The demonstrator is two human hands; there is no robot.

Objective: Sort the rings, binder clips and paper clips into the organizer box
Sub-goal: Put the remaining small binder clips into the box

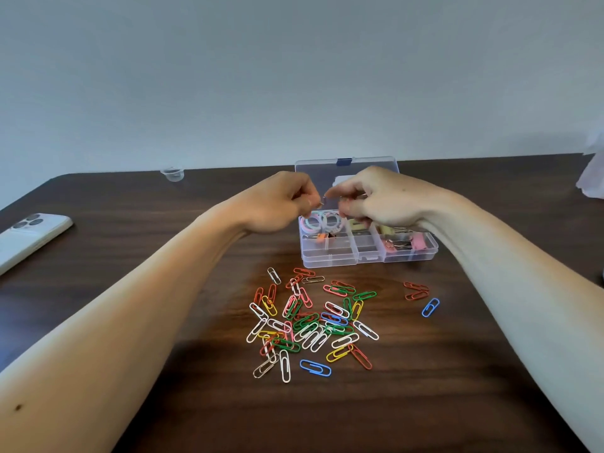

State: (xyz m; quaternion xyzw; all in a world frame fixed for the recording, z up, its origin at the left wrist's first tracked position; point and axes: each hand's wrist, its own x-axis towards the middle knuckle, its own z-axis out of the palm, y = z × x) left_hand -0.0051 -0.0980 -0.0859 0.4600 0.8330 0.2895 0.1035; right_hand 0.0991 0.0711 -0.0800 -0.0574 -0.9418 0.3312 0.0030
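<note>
A clear organizer box (343,260) stands open on the dark wooden table, its lid up at the back. Pastel rings (322,221) fill its far left compartment. Binder clips lie in others: orange (321,238), yellowish (389,229) and pink (419,242). My left hand (281,202) and right hand (379,204) hover over the box's back half with fingertips pinched together. A small metal clip (322,200) shows between them, mostly hidden by the fingers. Several coloured paper clips (310,325) lie heaped in front of the box.
Two red paper clips (415,291) and a blue one (430,307) lie apart at the right. A white phone (29,237) rests at the left edge. A small clear cup (172,173) sits at the table's back edge, and something white (591,178) at the far right.
</note>
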